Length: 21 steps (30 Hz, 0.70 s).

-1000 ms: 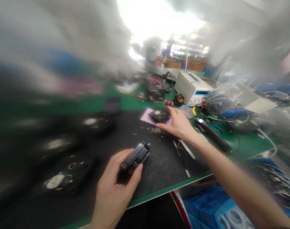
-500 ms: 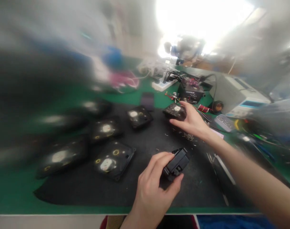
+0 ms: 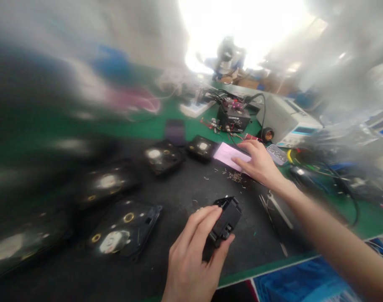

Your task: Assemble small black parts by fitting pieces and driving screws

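Note:
My left hand (image 3: 194,251) is closed around a small black plastic housing (image 3: 227,218), thumb below and fingers on its left side. My right hand (image 3: 257,161) is held with thumb and fingers apart over a pink pad of paper (image 3: 229,155); nothing shows in its grasp. Left of the pad lies a flat black unit with a pale round patch (image 3: 202,147). A similar black unit (image 3: 162,157) sits beside it. Small metal pins or screws (image 3: 235,177) are scattered on the black mat (image 3: 178,197) below my right hand.
More black units (image 3: 125,228) lie at the left, some blurred. Tweezers (image 3: 273,226) and a wrench-like tool (image 3: 281,212) rest at the right. Farther back stand a black box with cables (image 3: 233,117), a grey bench instrument (image 3: 292,121) and a clear tray of small parts (image 3: 277,154).
My right hand has let go of the black unit, which now lies flat, and moved off it to the pink pad. The view has turned right. My left hand still grips the black housing.

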Available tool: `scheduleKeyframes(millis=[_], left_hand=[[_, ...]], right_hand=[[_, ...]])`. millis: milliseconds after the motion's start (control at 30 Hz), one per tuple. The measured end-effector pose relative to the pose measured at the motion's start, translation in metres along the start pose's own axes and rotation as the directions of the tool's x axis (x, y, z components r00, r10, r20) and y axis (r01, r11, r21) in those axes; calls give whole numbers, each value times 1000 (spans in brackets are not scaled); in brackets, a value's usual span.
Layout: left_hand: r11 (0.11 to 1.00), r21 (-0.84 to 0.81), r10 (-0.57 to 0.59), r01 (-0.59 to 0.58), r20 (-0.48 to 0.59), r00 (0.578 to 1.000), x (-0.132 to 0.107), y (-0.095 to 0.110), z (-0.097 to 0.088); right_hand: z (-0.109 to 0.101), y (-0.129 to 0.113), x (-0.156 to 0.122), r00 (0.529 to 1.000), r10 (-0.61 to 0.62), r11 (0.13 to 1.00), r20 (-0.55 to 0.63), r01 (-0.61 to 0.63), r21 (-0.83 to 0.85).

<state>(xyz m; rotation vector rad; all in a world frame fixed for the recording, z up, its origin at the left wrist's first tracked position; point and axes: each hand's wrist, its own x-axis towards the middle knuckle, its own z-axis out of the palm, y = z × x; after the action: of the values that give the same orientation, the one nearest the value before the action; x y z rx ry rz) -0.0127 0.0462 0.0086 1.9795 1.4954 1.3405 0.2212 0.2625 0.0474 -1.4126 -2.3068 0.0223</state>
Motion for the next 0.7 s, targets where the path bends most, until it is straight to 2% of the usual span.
scheduleKeyframes(millis=[100,200,300,400,567,633,700], left_hand=[[958,132,250,-253,38,967,3,0,-3],[835,346,413,-427,120,903,16,-4,-9],[746,528,381,-407,164,910,32,-12,-13],[711,602,306,-363,200,931,38,-22,-12],[705,575,339,-415,241,909,32,-24,-4],[734,550,336,-398,215,917,31,-22,-1],[761,524,329,-382,194,924,33,-19,1]], right_hand=[[-14,32,-26,993,116,988,-3,-115,-100],[-13,55,-42,975,219,963,36,-210,-167],[-5,66,-47,949,309,937,56,-294,-188],[3,70,-49,929,369,919,33,-359,-165],[5,74,-51,921,389,921,-22,-390,-26],[0,76,-50,912,402,915,-86,-398,58],[-5,79,-48,880,442,895,-173,-419,154]])
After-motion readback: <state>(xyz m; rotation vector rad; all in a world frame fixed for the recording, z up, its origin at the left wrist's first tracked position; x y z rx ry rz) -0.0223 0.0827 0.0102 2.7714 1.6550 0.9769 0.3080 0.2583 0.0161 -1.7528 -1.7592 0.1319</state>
